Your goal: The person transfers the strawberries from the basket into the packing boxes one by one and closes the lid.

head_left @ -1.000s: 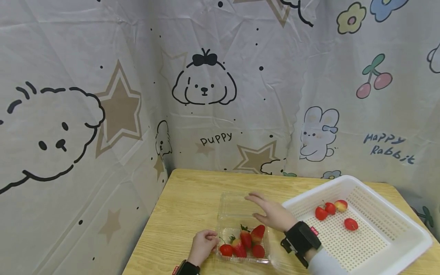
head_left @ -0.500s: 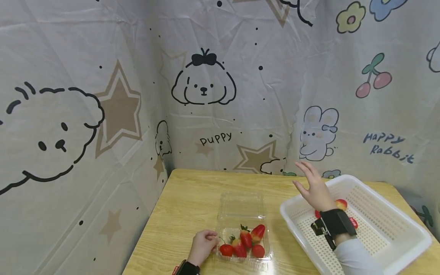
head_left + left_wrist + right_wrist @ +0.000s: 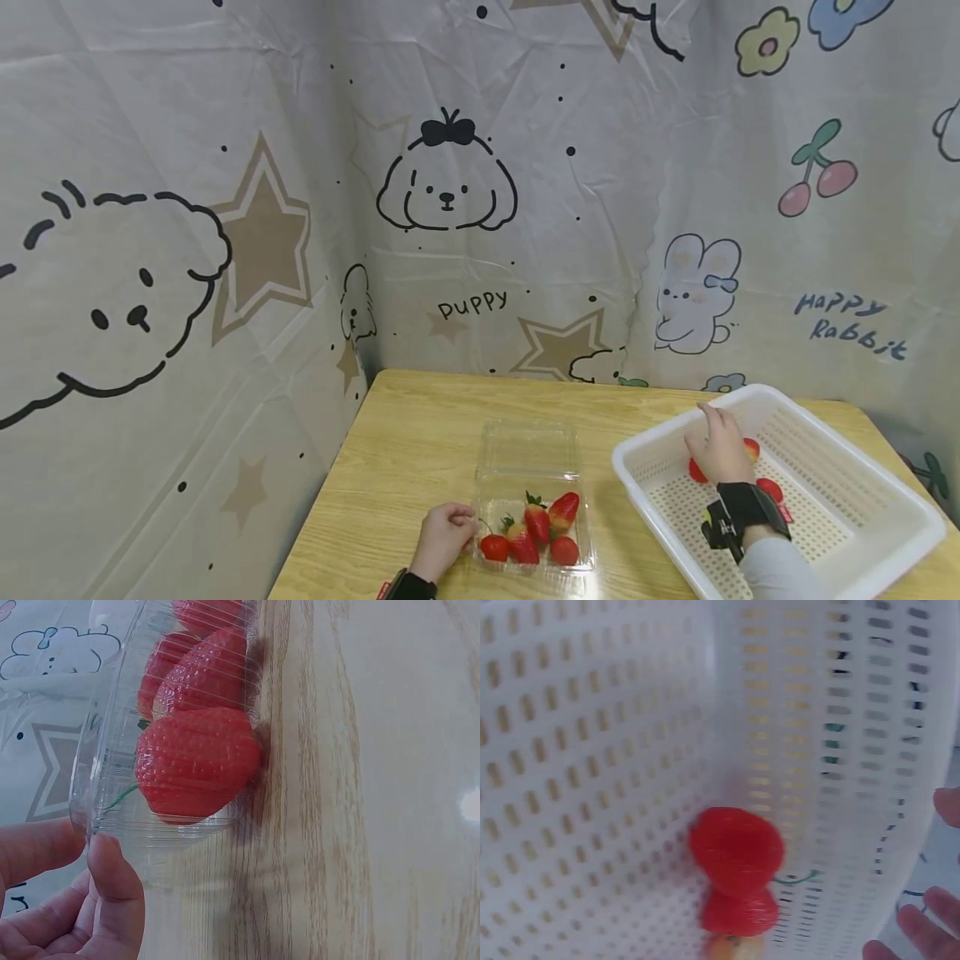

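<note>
Down comes the right hand (image 3: 718, 447) over a white perforated plastic basket (image 3: 862, 492)!
Nearest, the left hand (image 3: 444, 537) pinches the rim of a clear plastic box (image 3: 528, 448) of red strawberries (image 3: 537, 523) on the wooden desk (image 3: 420, 433); beyond, the right's parted fingers grip nothing, near round red fruits (image 3: 736, 849).

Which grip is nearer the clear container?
Left: left grip pinches the clear container at its edge; right grip is over the white basket, right of the container.
</note>
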Demonstrator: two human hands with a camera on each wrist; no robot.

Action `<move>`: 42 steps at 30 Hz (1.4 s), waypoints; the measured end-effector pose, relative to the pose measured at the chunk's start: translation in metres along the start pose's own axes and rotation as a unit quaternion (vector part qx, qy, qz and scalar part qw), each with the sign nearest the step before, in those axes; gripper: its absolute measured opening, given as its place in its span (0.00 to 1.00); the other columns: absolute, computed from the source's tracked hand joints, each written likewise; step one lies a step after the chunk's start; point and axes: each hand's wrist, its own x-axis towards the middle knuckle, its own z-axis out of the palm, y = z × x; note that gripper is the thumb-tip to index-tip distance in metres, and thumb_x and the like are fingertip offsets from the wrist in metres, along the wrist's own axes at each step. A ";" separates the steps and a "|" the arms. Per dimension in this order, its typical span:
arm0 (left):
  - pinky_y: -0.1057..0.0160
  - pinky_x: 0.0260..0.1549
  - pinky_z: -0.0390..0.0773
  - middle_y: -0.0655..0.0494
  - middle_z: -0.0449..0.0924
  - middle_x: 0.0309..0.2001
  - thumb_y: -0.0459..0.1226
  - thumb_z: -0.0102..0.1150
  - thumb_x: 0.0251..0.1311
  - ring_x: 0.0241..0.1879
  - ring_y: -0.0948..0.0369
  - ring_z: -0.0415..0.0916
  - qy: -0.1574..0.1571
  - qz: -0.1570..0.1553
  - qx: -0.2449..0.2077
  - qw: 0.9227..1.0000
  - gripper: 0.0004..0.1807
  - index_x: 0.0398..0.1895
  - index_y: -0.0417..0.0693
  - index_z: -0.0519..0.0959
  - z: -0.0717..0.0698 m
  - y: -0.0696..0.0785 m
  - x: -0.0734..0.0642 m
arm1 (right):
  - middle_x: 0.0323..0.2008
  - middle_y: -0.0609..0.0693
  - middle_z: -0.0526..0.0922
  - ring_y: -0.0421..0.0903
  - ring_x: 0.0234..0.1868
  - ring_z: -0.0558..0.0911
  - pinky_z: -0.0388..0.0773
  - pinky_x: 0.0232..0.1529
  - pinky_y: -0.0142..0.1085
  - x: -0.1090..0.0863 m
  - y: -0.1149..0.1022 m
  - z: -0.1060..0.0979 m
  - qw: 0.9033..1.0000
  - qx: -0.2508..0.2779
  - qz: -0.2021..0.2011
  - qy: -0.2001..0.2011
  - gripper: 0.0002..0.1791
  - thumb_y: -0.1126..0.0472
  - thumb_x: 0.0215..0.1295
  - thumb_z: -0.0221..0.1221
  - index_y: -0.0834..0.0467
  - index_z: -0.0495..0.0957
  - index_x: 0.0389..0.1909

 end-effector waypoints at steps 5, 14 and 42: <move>0.62 0.18 0.78 0.55 0.72 0.21 0.25 0.58 0.47 0.16 0.66 0.70 -0.002 -0.004 0.000 1.000 0.10 0.34 0.26 0.76 0.000 0.000 0.000 | 0.46 0.76 0.66 0.71 0.46 0.69 0.68 0.46 0.61 -0.007 0.014 0.013 0.999 -0.023 0.022 0.001 0.29 0.68 0.52 0.57 0.73 0.62 0.55; 0.65 0.17 0.77 0.55 0.73 0.21 0.25 0.58 0.48 0.16 0.66 0.70 -0.005 -0.008 -0.004 1.000 0.11 0.35 0.25 0.76 0.000 0.000 0.000 | 0.43 0.76 0.66 0.72 0.40 0.73 0.72 0.39 0.60 -0.018 0.031 0.028 0.994 -0.059 0.065 -0.067 0.23 0.66 0.50 0.58 0.74 0.68 0.46; 0.62 0.18 0.78 0.54 0.73 0.21 0.25 0.58 0.49 0.16 0.64 0.71 -0.007 -0.006 -0.006 1.000 0.10 0.35 0.25 0.76 -0.001 0.002 0.000 | 0.33 0.67 0.77 0.58 0.31 0.75 0.73 0.33 0.50 -0.008 0.030 -0.001 0.982 -0.053 0.051 -0.174 0.18 0.66 0.46 0.60 0.72 0.73 0.39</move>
